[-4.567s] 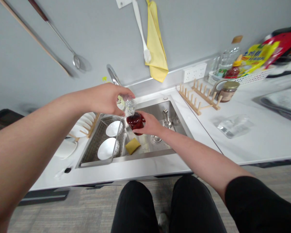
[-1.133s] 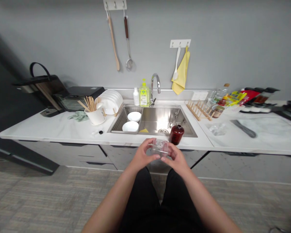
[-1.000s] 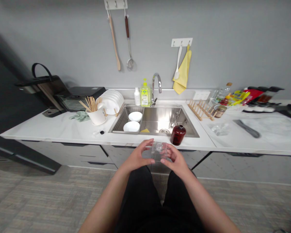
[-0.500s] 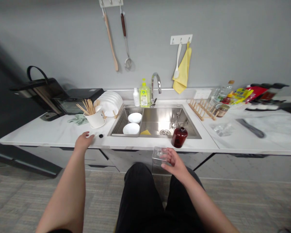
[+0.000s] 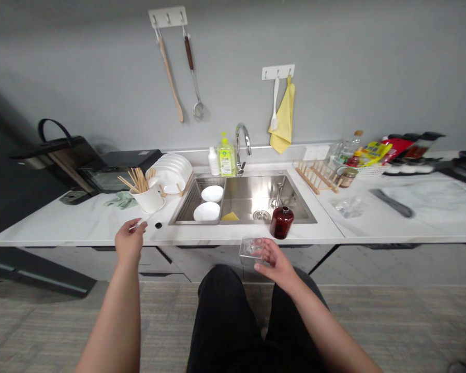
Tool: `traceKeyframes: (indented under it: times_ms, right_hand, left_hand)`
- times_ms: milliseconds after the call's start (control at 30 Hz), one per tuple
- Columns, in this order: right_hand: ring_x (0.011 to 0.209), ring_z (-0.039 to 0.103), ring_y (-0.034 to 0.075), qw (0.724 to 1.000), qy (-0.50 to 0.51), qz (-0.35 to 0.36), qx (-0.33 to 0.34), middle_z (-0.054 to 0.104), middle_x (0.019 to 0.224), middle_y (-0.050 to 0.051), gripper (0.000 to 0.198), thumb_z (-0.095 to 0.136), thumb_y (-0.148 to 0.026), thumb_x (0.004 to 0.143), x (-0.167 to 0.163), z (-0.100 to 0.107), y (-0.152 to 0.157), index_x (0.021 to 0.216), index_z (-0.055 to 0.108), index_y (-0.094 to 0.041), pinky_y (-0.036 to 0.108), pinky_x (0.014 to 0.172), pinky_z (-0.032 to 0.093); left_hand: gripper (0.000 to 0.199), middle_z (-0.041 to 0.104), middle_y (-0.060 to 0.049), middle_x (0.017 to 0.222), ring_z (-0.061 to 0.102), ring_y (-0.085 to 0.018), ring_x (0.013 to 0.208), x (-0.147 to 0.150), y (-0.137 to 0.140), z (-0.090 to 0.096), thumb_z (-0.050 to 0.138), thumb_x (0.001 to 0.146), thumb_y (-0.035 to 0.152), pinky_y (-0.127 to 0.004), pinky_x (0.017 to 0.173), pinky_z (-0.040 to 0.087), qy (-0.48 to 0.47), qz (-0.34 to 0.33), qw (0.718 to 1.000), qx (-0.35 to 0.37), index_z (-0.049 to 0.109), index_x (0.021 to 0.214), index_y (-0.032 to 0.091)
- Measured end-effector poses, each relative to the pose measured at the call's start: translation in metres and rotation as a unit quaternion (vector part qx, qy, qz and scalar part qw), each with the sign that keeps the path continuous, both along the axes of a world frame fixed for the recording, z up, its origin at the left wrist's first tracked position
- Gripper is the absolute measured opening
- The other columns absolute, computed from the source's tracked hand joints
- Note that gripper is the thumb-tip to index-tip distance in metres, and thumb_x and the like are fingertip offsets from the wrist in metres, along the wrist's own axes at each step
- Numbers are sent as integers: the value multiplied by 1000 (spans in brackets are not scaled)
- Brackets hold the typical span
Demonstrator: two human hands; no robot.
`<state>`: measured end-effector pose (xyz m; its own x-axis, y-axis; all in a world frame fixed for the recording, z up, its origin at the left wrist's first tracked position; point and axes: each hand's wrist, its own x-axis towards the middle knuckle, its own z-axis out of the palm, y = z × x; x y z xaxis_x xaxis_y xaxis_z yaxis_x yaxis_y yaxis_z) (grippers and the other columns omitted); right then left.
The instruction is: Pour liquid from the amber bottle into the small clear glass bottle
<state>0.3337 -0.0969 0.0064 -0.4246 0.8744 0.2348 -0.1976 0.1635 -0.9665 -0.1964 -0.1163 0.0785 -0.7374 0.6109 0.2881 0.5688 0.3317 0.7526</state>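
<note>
My right hand (image 5: 274, 261) grips a small clear plastic box (image 5: 249, 248) by its right side, in front of the counter's edge. Just behind it a dark red bottle (image 5: 281, 223) without a cap stands on the counter by the sink. Over the counter's left part, the fingers of my left hand (image 5: 130, 238) are pinched together on something thin and whitish or clear, too small to make out. A small black cap (image 5: 158, 225) lies a little to the right of that hand. Behind it stands a white pot (image 5: 147, 200) of chopsticks.
The steel sink (image 5: 252, 194) has a drainer basket with two white bowls (image 5: 207, 211). White plates (image 5: 173, 173) stand in a rack at the left. To the right are a wooden rack (image 5: 316, 176), a jar (image 5: 348, 177) and crumpled clear plastic (image 5: 349, 206).
My left hand has closed from spread fingers into a pinch, with something whitish at its fingertips. The right hand still holds the box. The whole view has shifted a little.
</note>
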Motion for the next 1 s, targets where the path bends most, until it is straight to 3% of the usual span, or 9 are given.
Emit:
traceKeyframes:
  times_ms: [67, 133, 267, 367, 600, 867, 1000]
  right_hand:
    - [125, 81, 30, 1000, -1, 7, 8, 71, 157, 14, 75, 102, -46, 87, 0, 3, -4, 146, 58, -35, 50, 108, 67]
    - [125, 82, 29, 1000, -3, 9, 19, 72, 157, 14, 74, 101, -45, 87, 1, 5, -9, 146, 58, -35, 49, 108, 67]
    - [123, 82, 29, 999, -3, -14, 46, 72, 158, 14, 74, 100, -46, 89, 9, 3, -25, 148, 56, -35, 50, 110, 67]
    - [126, 82, 29, 996, -19, -52, 64, 70, 161, 14, 75, 98, -46, 90, 24, 1, -42, 151, 56, -35, 52, 114, 67]
    - [128, 81, 32, 988, -63, -104, 90, 73, 159, 12, 78, 98, -39, 89, 61, 6, -67, 157, 60, -36, 55, 115, 67]
    - [123, 82, 36, 969, -139, -133, 153, 77, 152, 10, 87, 98, -20, 81, 75, 25, -84, 160, 67, -38, 64, 117, 65]
    - [124, 82, 38, 962, -151, -124, 188, 78, 150, 10, 87, 99, -21, 79, 70, 37, -94, 159, 69, -40, 64, 113, 66]
  left_hand:
    - [56, 82, -9, 100, 85, -32, 101, 48, -14, 9, 75, 91, 54, -45, 94, 69, -114, -86, 980, 136, 73, 133, 18]
    - [50, 80, -5, 91, 84, -27, 88, 103, -31, 21, 88, 85, 49, -42, 90, 69, -187, -204, 942, 189, 78, 124, 19]
    - [42, 81, -3, 96, 78, -18, 74, 194, -59, 46, 101, 81, 38, -31, 72, 67, -209, -384, 873, 215, 81, 115, 23]
    - [31, 79, -5, 89, 75, -18, 73, 234, -70, 61, 100, 86, 39, -30, 68, 65, -178, -451, 855, 184, 85, 109, 23]
    - [21, 81, -9, 95, 73, -22, 76, 287, -79, 78, 95, 91, 41, -34, 65, 66, -46, -494, 858, 133, 91, 106, 28]
    - [13, 85, -7, 102, 78, -26, 84, 310, -90, 106, 91, 93, 32, -38, 75, 66, 77, -560, 824, 39, 92, 106, 30]
    - [13, 82, -5, 91, 75, -27, 79, 329, -92, 105, 89, 93, 27, -39, 73, 59, 156, -578, 800, -24, 90, 106, 32]
